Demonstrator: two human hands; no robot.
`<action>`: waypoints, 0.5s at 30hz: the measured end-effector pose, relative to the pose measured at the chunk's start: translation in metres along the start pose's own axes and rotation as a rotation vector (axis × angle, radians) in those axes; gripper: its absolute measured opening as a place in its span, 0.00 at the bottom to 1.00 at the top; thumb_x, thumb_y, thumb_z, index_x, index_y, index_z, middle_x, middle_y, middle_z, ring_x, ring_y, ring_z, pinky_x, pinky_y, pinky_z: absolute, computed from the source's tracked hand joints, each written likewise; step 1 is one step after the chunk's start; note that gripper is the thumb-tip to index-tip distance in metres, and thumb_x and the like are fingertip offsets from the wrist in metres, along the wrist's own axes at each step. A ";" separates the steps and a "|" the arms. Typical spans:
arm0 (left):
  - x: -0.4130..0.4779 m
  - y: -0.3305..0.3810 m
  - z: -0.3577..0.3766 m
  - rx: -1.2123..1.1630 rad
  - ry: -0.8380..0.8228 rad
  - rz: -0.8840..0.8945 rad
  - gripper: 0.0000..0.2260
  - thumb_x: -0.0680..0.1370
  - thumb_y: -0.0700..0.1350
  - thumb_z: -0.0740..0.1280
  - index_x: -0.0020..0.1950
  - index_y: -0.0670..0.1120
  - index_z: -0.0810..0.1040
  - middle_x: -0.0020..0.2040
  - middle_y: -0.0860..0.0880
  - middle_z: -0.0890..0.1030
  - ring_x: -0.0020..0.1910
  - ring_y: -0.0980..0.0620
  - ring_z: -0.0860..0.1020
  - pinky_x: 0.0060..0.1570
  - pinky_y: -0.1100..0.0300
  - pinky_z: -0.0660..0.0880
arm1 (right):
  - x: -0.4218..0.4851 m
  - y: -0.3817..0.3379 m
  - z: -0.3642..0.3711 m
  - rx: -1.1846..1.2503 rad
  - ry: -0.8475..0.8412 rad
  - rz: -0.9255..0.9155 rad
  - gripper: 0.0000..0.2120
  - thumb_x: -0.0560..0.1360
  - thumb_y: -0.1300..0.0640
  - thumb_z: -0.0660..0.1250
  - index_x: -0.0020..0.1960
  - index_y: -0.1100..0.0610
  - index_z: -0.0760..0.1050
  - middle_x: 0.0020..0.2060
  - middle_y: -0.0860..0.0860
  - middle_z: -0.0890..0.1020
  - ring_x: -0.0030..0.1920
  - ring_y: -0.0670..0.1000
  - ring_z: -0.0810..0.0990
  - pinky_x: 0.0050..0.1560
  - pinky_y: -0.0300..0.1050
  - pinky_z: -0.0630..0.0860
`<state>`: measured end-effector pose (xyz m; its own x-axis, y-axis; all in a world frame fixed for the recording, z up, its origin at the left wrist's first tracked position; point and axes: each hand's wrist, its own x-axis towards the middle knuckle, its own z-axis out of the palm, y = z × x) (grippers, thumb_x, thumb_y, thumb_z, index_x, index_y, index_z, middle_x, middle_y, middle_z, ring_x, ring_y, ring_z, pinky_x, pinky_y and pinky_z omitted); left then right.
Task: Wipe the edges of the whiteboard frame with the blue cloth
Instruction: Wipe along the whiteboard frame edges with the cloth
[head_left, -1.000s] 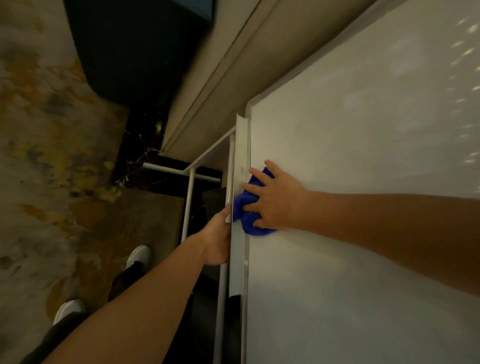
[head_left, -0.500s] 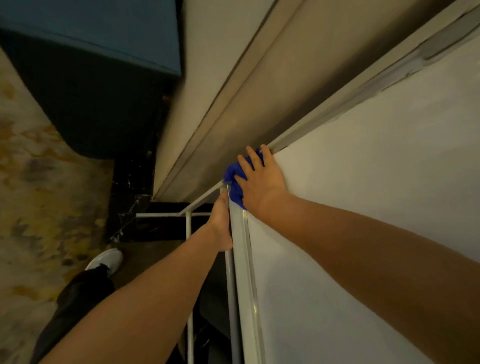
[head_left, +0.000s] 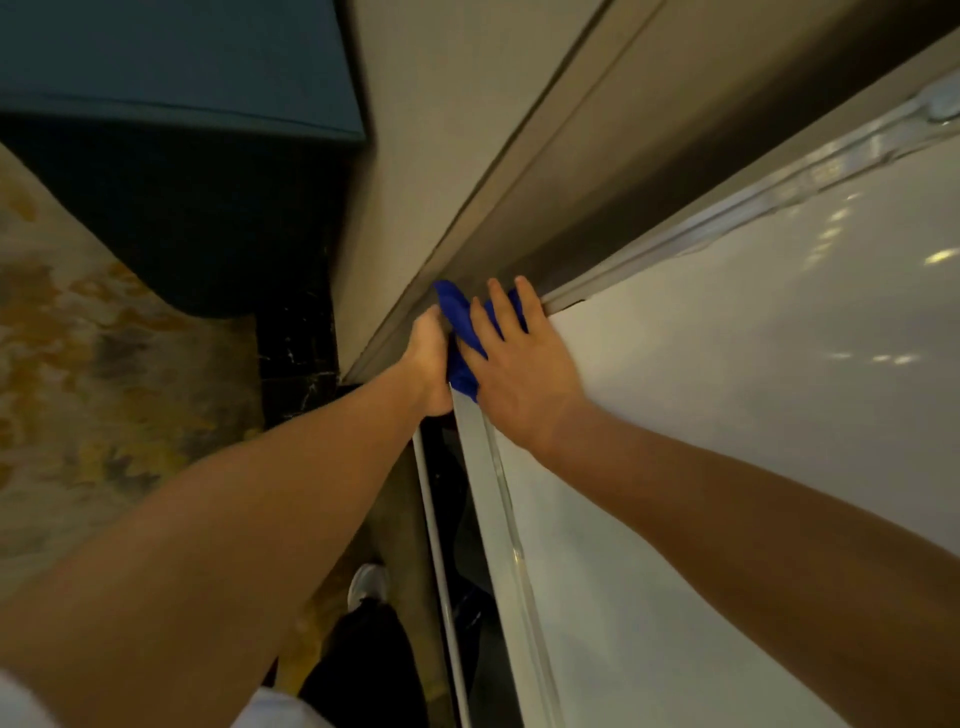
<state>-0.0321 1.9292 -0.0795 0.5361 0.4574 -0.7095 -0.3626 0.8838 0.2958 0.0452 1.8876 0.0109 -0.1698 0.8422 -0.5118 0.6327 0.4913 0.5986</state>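
Note:
The whiteboard (head_left: 727, 415) fills the right side, with its silver frame (head_left: 506, 519) running down the left edge and along the top. A blue cloth (head_left: 460, 317) is wrapped over the frame's upper left corner. My right hand (head_left: 519, 374) lies flat on the cloth and the board, fingers spread, pressing the cloth against the corner. My left hand (head_left: 428, 364) is closed on the outer side of the frame beside the cloth, touching it; I cannot tell whether it grips the cloth too.
A beige wall with a moulding (head_left: 519, 182) stands right behind the board. A dark teal cabinet (head_left: 182, 156) is at the upper left. Patterned carpet (head_left: 78, 389) lies below, with the white stand tube (head_left: 441, 571) and my shoe (head_left: 366, 584).
Both hands have moved up the left frame edge with the cloth, from mid-height to the top left corner. The left hand has closed in beside the cloth.

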 end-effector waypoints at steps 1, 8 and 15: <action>0.003 0.005 0.003 0.056 0.031 0.000 0.28 0.76 0.64 0.54 0.55 0.46 0.83 0.49 0.42 0.86 0.45 0.44 0.85 0.40 0.53 0.79 | -0.001 0.000 -0.001 -0.004 -0.003 -0.011 0.32 0.80 0.44 0.56 0.80 0.54 0.52 0.80 0.61 0.52 0.79 0.67 0.43 0.74 0.68 0.35; 0.019 0.016 0.025 0.365 0.132 -0.026 0.27 0.79 0.61 0.55 0.65 0.41 0.75 0.59 0.39 0.80 0.54 0.40 0.80 0.59 0.46 0.75 | -0.047 0.092 -0.054 -0.166 0.067 0.177 0.30 0.78 0.46 0.45 0.79 0.53 0.58 0.79 0.60 0.58 0.79 0.66 0.46 0.74 0.68 0.37; -0.004 0.023 0.093 0.936 0.113 0.277 0.20 0.79 0.55 0.55 0.64 0.45 0.73 0.66 0.39 0.74 0.62 0.43 0.74 0.63 0.48 0.71 | -0.099 0.121 -0.068 -0.136 0.088 0.361 0.30 0.81 0.43 0.50 0.79 0.53 0.55 0.81 0.59 0.49 0.78 0.68 0.39 0.74 0.70 0.39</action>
<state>0.0280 1.9572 -0.0103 0.4294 0.6915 -0.5809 0.3119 0.4900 0.8140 0.0869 1.8784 0.1761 -0.0228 0.9791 -0.2019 0.5584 0.1800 0.8098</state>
